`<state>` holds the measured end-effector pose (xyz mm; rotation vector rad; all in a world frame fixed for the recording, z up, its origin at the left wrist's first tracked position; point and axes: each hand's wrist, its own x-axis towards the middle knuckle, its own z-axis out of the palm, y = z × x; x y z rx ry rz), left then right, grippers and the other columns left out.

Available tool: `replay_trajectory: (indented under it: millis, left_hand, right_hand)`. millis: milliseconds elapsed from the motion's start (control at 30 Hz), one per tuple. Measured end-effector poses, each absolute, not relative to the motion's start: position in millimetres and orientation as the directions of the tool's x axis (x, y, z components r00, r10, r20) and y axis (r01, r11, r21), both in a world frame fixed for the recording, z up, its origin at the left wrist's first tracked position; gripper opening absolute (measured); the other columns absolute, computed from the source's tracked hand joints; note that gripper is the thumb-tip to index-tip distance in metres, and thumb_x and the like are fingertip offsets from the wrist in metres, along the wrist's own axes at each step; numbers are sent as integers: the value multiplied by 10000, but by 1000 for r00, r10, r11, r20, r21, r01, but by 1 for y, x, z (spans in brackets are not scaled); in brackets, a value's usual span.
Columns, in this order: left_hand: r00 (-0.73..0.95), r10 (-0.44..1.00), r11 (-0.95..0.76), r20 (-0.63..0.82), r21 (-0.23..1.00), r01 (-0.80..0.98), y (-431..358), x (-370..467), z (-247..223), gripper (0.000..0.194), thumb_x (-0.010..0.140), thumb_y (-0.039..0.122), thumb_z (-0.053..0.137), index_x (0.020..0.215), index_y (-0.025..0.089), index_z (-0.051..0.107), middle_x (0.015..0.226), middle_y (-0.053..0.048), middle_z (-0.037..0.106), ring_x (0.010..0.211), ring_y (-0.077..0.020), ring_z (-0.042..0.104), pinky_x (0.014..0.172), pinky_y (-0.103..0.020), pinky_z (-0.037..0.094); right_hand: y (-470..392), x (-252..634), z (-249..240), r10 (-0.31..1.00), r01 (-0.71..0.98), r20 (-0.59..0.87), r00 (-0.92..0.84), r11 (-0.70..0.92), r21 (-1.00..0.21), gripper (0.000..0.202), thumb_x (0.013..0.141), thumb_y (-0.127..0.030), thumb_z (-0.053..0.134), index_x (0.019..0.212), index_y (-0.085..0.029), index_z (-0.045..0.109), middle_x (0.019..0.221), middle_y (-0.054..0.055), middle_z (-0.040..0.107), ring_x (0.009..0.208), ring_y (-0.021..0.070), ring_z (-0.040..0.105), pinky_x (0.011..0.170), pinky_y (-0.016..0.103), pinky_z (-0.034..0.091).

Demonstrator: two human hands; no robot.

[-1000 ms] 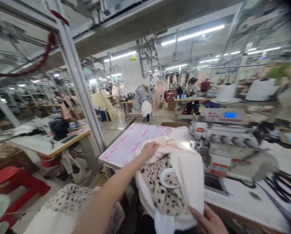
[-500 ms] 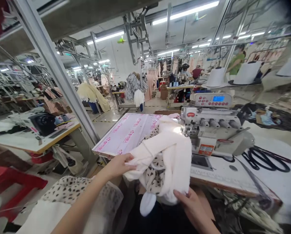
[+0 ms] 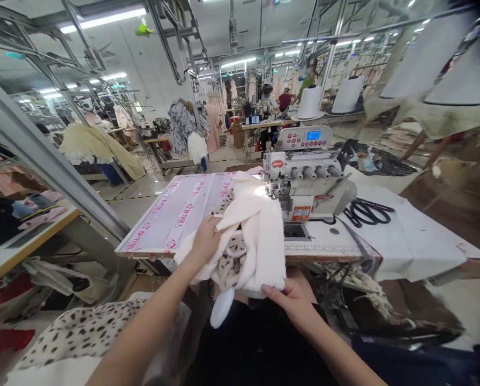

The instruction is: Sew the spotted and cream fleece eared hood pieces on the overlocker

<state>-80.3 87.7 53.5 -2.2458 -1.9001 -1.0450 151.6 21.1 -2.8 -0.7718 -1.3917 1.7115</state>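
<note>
A white fleecy garment point(image 3: 266, 236) with a black-spotted lining hangs over the front edge of the sewing table, its far end by the needle area of the overlock sewing machine point(image 3: 304, 171). My left hand point(image 3: 206, 239) is closed on a fold at the garment's left side. At its lower right corner, my right hand point(image 3: 290, 297) pinches the edge between thumb and fingers. A small white ear-shaped flap point(image 3: 223, 309) dangles below the garment. The spotted lining point(image 3: 235, 252) shows in the opening between my hands.
Pink-printed plastic film point(image 3: 175, 212) covers the table's left part. Black cord point(image 3: 368, 212) lies coiled to the right of the machine. More spotted fabric point(image 3: 83, 327) is piled at lower left. A metal post point(image 3: 55, 166) slants at left. White thread cones point(image 3: 309, 102) stand behind.
The view has turned to the right, so the machine and table appear further left. My left hand has moved up along the garment's fold; my right hand still grips the lower corner.
</note>
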Motion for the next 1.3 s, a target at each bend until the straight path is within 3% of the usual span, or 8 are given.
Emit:
replay_trajectory:
  millis: [100,267,367,500,633,767,867,1300]
  left_hand:
    - [65,864,-269,499,349,898,76,-77,85,161,786,153,410,824,158,566,769,-28,568,754,-159,539,679,-266,432]
    - [488,859,-468,153,-150,871,38,-37,114,106,828,199,424,774,171,510,653,-7,529,584,-143,516,509,-238,369]
    - [598,796,-563,99,-242,790,29,-31,99,91,829,157,400,854,170,487,740,-22,522,620,-147,517,488,-238,372]
    - [599,756,-575,264,-170,800,27,-35,71,190,867,204,341,1003,171,468,848,-41,524,668,-128,526,522,-217,408]
    - [568,719,-629,400,28,777,26,-27,60,191,872,184,358,1014,164,484,791,-39,545,710,-129,540,611,-228,438]
    - [482,799,-590,361,314,744,24,-19,64,153,859,167,386,952,163,507,789,-41,560,731,-133,540,653,-252,442]
    - [457,827,-561,329,434,705,22,-18,69,135,852,162,412,927,172,524,772,-27,559,712,-120,530,654,-243,428]
    - [517,768,-641,380,460,615,26,-12,71,140,804,116,494,920,154,561,701,-15,553,636,-95,513,579,-207,413]
  right_hand:
    - [28,135,5,889,-265,33,-456,-101,-959,289,739,-405,608,913,-174,624,860,43,648,775,188,560,729,312,446]
    - [37,91,14,862,-272,149,-485,13,-962,320,758,-448,551,904,-165,579,861,50,608,814,207,530,784,353,420]
    - [30,90,10,889,-255,163,-428,54,-965,265,801,-397,517,952,-180,534,854,34,571,791,178,509,755,318,418]
    - [17,112,5,907,-297,105,-408,-23,-955,178,840,-368,480,898,-200,474,709,-30,476,607,104,435,579,224,389]
    - [15,127,11,923,-318,133,-360,12,-948,209,804,-377,529,753,-179,488,689,-29,453,638,106,435,607,223,385]
    - [18,131,15,940,-371,88,-329,-43,-928,218,769,-393,566,779,-181,518,725,-13,509,686,124,477,662,246,413]
    - [16,133,14,942,-393,45,-332,-95,-915,244,742,-411,592,789,-178,538,731,-3,547,714,138,507,690,260,428]
    - [14,140,17,955,-222,135,-265,76,-972,167,819,-290,512,794,-163,617,719,9,599,677,135,542,647,239,446]
